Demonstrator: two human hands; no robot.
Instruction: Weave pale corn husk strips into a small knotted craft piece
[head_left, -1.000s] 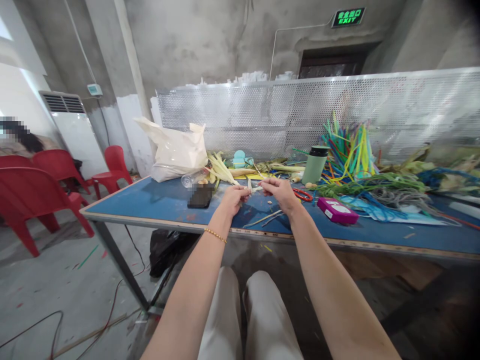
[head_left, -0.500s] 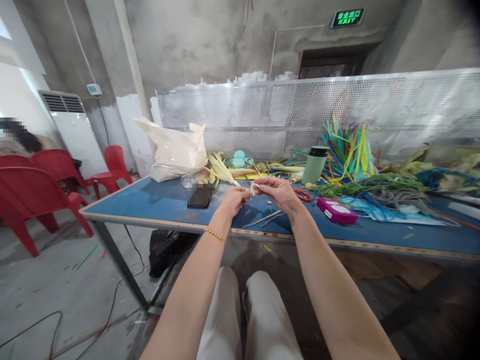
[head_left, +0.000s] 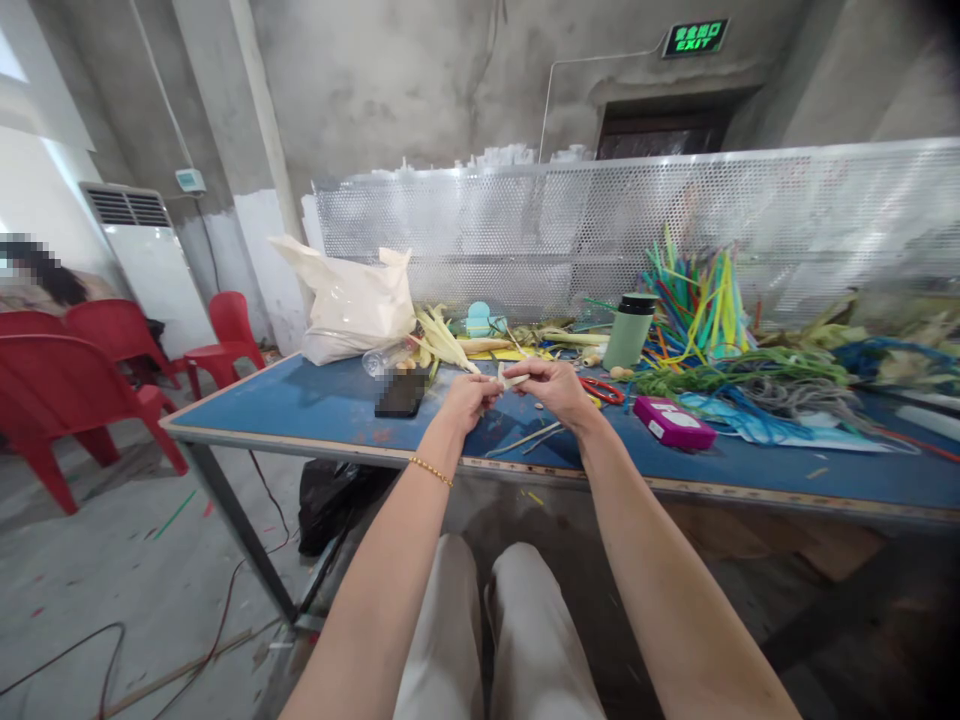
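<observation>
Between my hands, over the front part of the blue table [head_left: 315, 405], is a small pale strip [head_left: 513, 379] that looks like a piece of corn husk. My left hand [head_left: 472, 398] pinches its left end, fingertips pressed together. The right end is pinched by my right hand [head_left: 553, 388]. Just behind my hands lie pale husks [head_left: 444, 340]. Red-handled scissors [head_left: 602, 390] rest right of my right hand, and thin pale stems [head_left: 534, 437] lie below it.
A black phone [head_left: 400, 393], clear bottle [head_left: 384, 357] and cream bag [head_left: 358, 300] are on the left. Rightward are a green flask [head_left: 631, 332], purple box [head_left: 673, 423], green cords [head_left: 697, 372] and colourful pipe cleaners [head_left: 720, 300]. Red chairs [head_left: 75, 375] stand far left.
The pale strip now shows longer and spread between my fingertips. The fingers of my right hand have shifted slightly; my left hand stays almost in place.
</observation>
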